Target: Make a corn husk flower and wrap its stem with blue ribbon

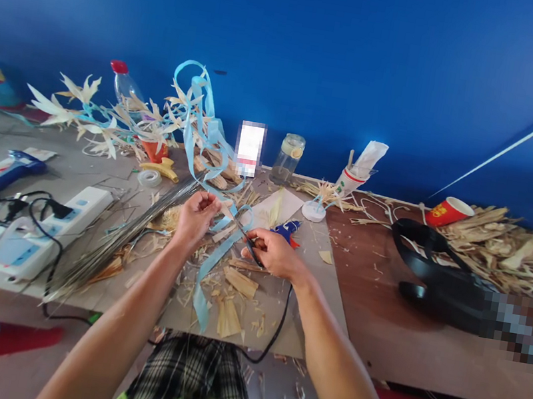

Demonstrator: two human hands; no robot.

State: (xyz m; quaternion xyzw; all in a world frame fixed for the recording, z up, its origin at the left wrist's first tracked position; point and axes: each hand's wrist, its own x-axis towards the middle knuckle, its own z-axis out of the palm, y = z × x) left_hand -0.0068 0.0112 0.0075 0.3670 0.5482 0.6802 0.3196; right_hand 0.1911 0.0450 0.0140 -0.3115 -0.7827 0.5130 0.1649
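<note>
My left hand (197, 217) is closed in a pinch, and a small pale piece that looks like corn husk (225, 207) sticks out from its fingertips. Scissors (243, 229) are gripped in my right hand (274, 252), with their blades pointing up and left toward that piece. Between my hands a light blue ribbon (206, 278) hangs down over the table's front. More of the blue ribbon (205, 105) loops up behind my left hand. Just past my right hand lies a blue glue gun (286, 230), partly hidden. Husk scraps (239, 283) are scattered below my hands.
A bundle of thin wires (142, 220) and a white power strip (65, 221) lie left. Husk flowers (102, 119) spread behind them. A jar (287, 159) and a paper cup (350, 180) stand at the back. A black object (449, 289) and husk pile (487, 241) lie right.
</note>
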